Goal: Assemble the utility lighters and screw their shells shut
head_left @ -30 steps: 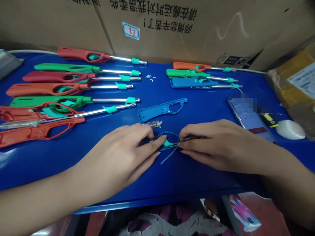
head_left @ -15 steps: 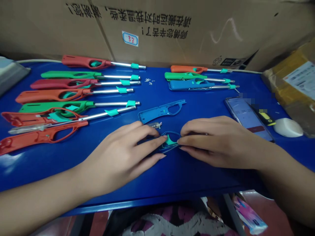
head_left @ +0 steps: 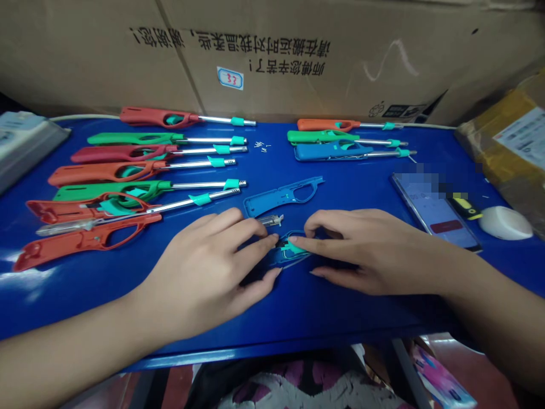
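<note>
My left hand (head_left: 213, 264) is closed on the near end of a blue lighter casing half, mostly hidden under its fingers. A teal trigger (head_left: 297, 247) sits in that casing half. Fingertips of my right hand (head_left: 361, 250) press on the trigger, with the thumb lower, beside the casing. Just above the left fingertips lies a clear lighter part with a metal end (head_left: 273, 221). Behind it rests the other blue casing half (head_left: 284, 196), inner side up. An opened red lighter casing (head_left: 89, 238), with a metal tube and clear tank, lies left of my left hand.
Several assembled lighters (head_left: 123, 152) lie in a row at left, and three more, including an orange one (head_left: 327, 124), at back right. Tiny white pieces (head_left: 260, 146) lie between. A phone (head_left: 434, 213), white mouse (head_left: 505, 222) and taped package (head_left: 506, 142) stand right. A cardboard box (head_left: 272, 34) walls the back.
My right fingertips have shifted left onto the teal trigger, which now sits flatter and lower in the casing. My left fingertips have drawn back slightly left. The view has shifted a little.
</note>
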Demonstrator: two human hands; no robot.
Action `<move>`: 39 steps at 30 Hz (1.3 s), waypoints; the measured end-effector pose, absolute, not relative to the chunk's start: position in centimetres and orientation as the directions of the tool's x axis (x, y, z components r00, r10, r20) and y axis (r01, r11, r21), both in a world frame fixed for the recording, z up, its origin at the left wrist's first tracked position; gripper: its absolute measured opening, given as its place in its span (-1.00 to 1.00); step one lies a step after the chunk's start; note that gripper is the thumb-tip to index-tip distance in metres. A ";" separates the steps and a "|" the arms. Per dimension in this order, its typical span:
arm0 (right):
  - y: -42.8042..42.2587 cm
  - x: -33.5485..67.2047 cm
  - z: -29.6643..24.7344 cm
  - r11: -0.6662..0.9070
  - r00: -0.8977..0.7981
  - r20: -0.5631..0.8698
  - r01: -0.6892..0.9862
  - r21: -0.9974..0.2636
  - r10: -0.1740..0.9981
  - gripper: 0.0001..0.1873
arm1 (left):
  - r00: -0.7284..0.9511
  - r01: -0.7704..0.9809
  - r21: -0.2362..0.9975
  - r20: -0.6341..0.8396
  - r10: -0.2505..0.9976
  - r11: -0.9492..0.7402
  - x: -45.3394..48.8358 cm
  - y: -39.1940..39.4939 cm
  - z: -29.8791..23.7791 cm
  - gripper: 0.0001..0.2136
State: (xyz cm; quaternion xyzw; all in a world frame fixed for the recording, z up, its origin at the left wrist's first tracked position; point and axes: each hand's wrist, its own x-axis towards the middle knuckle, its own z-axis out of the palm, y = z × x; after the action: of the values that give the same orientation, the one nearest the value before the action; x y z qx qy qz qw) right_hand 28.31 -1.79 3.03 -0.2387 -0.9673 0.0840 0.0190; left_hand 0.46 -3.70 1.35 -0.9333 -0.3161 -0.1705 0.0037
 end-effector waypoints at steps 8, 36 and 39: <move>-2.5 27.3 3.3 0.871 -0.880 -0.042 0.475 -0.126 0.474 -0.59 | 0.756 0.583 0.130 0.274 0.594 -0.802 0.6 -3.7 1.1 -0.76; -1.7 27.3 2.1 0.857 -0.876 0.041 0.460 -0.231 0.481 -0.80 | 0.533 0.672 0.464 0.238 0.812 -0.577 0.4 -1.4 1.5 -0.77; -1.8 27.1 2.0 0.770 -0.808 0.092 0.511 -0.382 0.582 -0.83 | 0.507 0.621 0.597 0.189 0.841 -0.509 0.7 -2.1 2.0 -0.76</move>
State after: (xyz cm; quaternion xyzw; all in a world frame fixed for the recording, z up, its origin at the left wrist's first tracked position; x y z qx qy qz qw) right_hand 27.09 -1.82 2.03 -0.2922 -0.9350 0.1721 0.1032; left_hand 0.74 -2.05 2.00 -0.8360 -0.4371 -0.2354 -0.2339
